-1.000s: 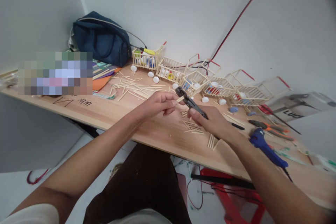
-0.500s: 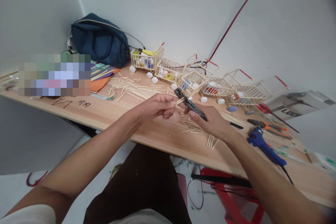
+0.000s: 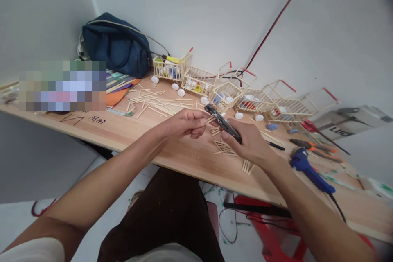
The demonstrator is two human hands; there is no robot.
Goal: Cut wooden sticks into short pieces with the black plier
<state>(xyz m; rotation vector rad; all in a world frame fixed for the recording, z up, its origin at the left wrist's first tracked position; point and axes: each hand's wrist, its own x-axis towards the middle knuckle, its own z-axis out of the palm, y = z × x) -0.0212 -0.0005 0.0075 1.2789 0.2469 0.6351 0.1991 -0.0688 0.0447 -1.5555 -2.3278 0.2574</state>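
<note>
My left hand [image 3: 188,124] pinches a thin wooden stick [image 3: 210,120] between thumb and fingertips above the table. The stick's far end meets the jaws of black cutting pliers [image 3: 223,122], which slant from upper left to lower right. Wrapped round the pliers' handles is my right hand [image 3: 250,141]; its lower fingers are partly hidden. Below the hands lie short cut sticks [image 3: 225,147], with a small bundle [image 3: 246,166] nearer the table's front edge. More loose sticks [image 3: 156,102] are scattered to the left.
Several small stick-built carts [image 3: 199,80] with bottle-cap wheels line the wall. A blue glue gun [image 3: 311,172], orange-handled pliers [image 3: 317,149] and a black pen [image 3: 276,145] lie at the right. A dark blue bag [image 3: 116,45] stands at the back left; a red stool [image 3: 273,233] is below the table.
The pliers have turned slightly in my right hand, and their handles now look closer together. My left hand keeps the stick in nearly the same place.
</note>
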